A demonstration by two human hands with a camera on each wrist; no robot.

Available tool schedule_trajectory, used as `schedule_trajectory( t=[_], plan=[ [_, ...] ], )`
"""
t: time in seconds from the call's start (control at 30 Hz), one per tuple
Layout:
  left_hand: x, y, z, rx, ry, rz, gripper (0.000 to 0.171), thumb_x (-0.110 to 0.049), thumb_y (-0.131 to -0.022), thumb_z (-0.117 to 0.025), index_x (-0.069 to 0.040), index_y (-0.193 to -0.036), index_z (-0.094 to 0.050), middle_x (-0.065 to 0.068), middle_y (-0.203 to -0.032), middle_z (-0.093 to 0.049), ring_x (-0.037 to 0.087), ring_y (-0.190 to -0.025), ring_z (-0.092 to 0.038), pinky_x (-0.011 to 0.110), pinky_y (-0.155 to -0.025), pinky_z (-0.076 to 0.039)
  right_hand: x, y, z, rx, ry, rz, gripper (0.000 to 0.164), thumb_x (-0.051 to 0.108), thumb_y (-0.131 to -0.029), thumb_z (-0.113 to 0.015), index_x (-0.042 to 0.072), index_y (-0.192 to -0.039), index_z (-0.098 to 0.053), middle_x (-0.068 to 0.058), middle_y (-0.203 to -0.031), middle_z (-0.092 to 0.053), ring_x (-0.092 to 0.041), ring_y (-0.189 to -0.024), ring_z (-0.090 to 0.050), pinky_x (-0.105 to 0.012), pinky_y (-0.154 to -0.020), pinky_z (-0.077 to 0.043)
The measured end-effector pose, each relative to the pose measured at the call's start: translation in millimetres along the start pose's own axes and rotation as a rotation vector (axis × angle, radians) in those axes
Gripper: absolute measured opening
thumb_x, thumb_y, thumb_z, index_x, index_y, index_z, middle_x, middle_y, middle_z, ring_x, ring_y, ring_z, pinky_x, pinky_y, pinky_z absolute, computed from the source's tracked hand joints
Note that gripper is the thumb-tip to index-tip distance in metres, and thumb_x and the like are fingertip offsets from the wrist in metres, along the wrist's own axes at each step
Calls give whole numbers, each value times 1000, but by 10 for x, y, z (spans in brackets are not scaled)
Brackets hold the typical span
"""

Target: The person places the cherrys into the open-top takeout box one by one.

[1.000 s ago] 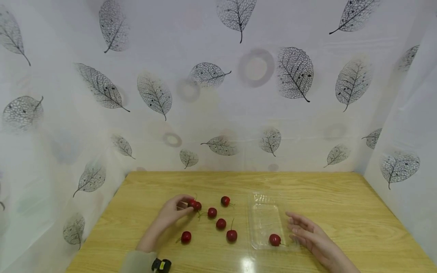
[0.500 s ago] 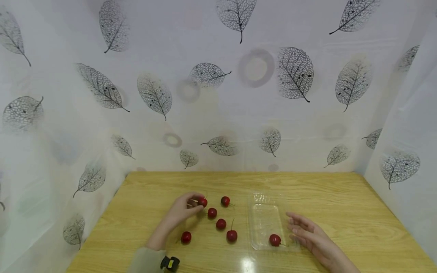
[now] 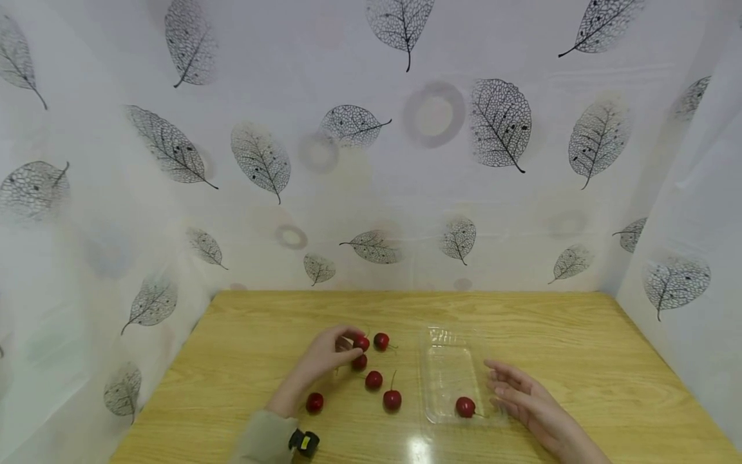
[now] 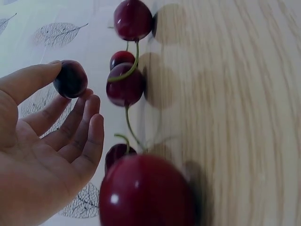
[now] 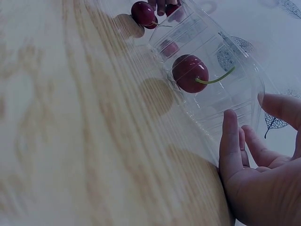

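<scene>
My left hand (image 3: 327,353) pinches a dark red cherry (image 3: 362,343) between thumb and fingertips. In the left wrist view the held cherry (image 4: 70,79) is lifted off the table, and the other fingers are loosely bent below it. Directly under it in the head view lies another cherry (image 3: 359,362), partly covered. My right hand (image 3: 530,406) stays at the right side of a clear plastic container (image 3: 426,370), its fingers relaxed beside the wall; firm contact cannot be told. One cherry (image 3: 465,407) with a green stem sits inside at the near end.
Between the left hand and the container lie loose cherries: one at the back (image 3: 381,341), one in the middle (image 3: 373,380), and one with its stem up (image 3: 392,400). Another cherry (image 3: 315,403) lies near the left forearm. A leaf-patterned sheet (image 3: 377,161) surrounds the wooden table (image 3: 580,341).
My left hand has moved right with the pinched cherry, over the table toward the other cherries. The right hand and the container have kept their places.
</scene>
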State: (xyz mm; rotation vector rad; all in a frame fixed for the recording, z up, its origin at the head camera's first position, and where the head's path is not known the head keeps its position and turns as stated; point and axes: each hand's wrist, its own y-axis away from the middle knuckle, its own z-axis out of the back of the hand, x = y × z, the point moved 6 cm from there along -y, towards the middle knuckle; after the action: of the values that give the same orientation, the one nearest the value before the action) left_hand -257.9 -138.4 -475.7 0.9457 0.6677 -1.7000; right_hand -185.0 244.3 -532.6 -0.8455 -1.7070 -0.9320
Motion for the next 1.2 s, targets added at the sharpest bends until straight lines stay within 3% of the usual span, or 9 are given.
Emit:
schedule_trajectory(
  t=[0.17, 0.4, 0.67, 0.87, 1.2],
  plan=[
    [-49, -42, -92, 22, -14, -12, 36, -16, -94, -78, -6, -128, -70, 12, -122, -74, 22, -104, -69, 37, -91, -59, 0, -6, -5, 15, -9, 14, 41, 11, -113, -44, 40, -140, -56, 16, -137, -55, 2, -125, -59, -21, -106, -54],
    [-164, -115, -207, 56, -7, -39, 34, -16, -95, -78, -5, -126, -71, 12, -120, -73, 21, -102, -68, 35, -89, -59, 0, -6, -3, 6, -7, 16, 42, 10, -113, -44, 40, -139, -57, 15, -137, -54, 2, -125, -59, -21, -106, -55],
    [-266, -169, -342, 92, 19, -46, 32, -14, -96, -77, -6, -126, -71, 11, -115, -72, 19, -100, -65, 28, -78, -56, -5, -3, 0, -8, 2, 4, 41, 11, -113, -45, 38, -141, -55, 13, -136, -54, 2, -124, -60, -22, -106, -55],
    [-322, -218, -436, 103, -3, -65, 32, -14, -96, -77, -7, -127, -71, 9, -114, -73, 17, -100, -64, 24, -82, -54, -9, -6, 6, -18, 5, -7, 40, 11, -113, -46, 35, -144, -54, 13, -136, -55, 1, -124, -60, -23, -106, -55],
    [-452, -256, -583, 135, -31, -95, 31, -17, -96, -77, -9, -126, -72, 6, -114, -74, 15, -99, -63, 25, -85, -53, 0, -17, 2, 14, -13, 20, 41, 9, -113, -44, 40, -137, -56, 15, -136, -55, 1, -124, -60, -22, -106, -55]
  ],
)
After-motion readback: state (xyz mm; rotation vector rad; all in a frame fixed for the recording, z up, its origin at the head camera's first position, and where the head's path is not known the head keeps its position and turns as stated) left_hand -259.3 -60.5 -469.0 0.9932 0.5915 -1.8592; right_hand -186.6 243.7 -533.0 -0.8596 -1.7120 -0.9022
